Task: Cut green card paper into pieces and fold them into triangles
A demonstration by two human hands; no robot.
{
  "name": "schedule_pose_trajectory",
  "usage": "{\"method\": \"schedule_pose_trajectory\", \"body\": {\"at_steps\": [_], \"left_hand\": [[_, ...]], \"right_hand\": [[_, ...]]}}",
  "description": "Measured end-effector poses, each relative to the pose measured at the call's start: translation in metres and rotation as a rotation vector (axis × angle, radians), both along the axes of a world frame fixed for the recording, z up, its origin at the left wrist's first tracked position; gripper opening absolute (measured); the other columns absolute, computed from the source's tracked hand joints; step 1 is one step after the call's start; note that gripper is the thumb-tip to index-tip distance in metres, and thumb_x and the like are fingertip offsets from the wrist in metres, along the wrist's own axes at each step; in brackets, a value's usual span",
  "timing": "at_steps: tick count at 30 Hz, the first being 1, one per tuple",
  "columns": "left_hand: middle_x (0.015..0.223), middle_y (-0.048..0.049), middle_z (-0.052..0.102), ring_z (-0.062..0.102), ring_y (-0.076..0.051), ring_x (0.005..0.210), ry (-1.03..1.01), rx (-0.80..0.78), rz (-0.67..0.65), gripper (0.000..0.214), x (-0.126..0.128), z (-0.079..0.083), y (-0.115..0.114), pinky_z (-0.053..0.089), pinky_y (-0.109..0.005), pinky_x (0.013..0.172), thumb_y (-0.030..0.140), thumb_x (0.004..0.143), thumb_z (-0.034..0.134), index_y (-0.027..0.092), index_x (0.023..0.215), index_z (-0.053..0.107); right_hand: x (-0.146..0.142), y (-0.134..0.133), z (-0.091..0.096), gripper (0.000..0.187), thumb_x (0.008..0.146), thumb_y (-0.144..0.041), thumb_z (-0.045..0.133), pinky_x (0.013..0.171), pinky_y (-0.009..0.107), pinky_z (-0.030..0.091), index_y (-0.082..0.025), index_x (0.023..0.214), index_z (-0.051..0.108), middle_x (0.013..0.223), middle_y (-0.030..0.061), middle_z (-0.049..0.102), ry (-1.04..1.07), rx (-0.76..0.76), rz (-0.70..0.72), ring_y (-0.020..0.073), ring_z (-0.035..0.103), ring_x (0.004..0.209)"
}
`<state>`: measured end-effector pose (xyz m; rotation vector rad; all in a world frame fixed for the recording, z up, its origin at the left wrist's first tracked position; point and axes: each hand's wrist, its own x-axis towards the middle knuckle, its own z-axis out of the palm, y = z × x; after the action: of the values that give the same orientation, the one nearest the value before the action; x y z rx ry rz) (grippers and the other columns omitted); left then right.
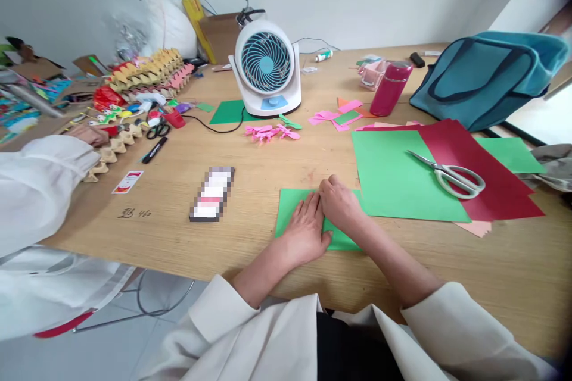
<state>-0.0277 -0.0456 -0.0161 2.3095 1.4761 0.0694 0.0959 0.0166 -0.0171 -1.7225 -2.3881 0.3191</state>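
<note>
A sheet of green paper [286, 208] lies on the table in front of me, partly covered by both hands. My left hand [306, 229] rests flat on it, fingers stretched toward the far edge and thumb apart. Just right of those fingertips, my right hand [340, 201] presses down near the paper's far edge with its fingers curled in; what they may pinch is hidden. To the right, white-handled scissors [458, 180] lie on a larger light green sheet [388, 178], which overlaps dark red sheets [496, 184].
Beyond the hands are pink paper pieces [270, 133] and a white fan [267, 65]. A phone [212, 193] lies left. A red flask [391, 88] and a blue bag [482, 80] stand back right. Another person's white sleeve [40, 184] reaches in from the left, near craft pieces.
</note>
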Motion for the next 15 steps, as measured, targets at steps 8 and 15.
{"method": "schedule_pose_trajectory", "body": {"at_steps": [8, 15], "left_hand": [[0.165, -0.0196, 0.011, 0.006, -0.029, 0.153, 0.017, 0.055, -0.017, 0.083, -0.004, -0.007, -0.001, 0.010, -0.046, 0.124, 0.043, 0.090, 0.048, 0.003, 0.154, 0.016], [0.164, -0.0213, 0.010, 0.006, -0.032, 0.153, 0.020, 0.077, -0.018, 0.090, -0.003, -0.008, -0.003, 0.012, -0.051, 0.123, 0.055, 0.089, 0.050, 0.004, 0.155, 0.015]], "right_hand": [[0.007, -0.002, -0.008, 0.019, 0.098, -0.015, 0.039, 0.076, 0.029, 0.047, -0.017, 0.097, 0.058, 0.103, 0.0121, 0.060, -0.015, 0.065, 0.010, 0.0207, 0.061, 0.091], [0.004, -0.003, -0.015, 0.020, 0.097, -0.014, 0.038, 0.074, 0.030, 0.047, -0.017, 0.097, 0.057, 0.101, 0.0129, 0.060, -0.008, 0.106, -0.020, 0.0213, 0.062, 0.088]]}}
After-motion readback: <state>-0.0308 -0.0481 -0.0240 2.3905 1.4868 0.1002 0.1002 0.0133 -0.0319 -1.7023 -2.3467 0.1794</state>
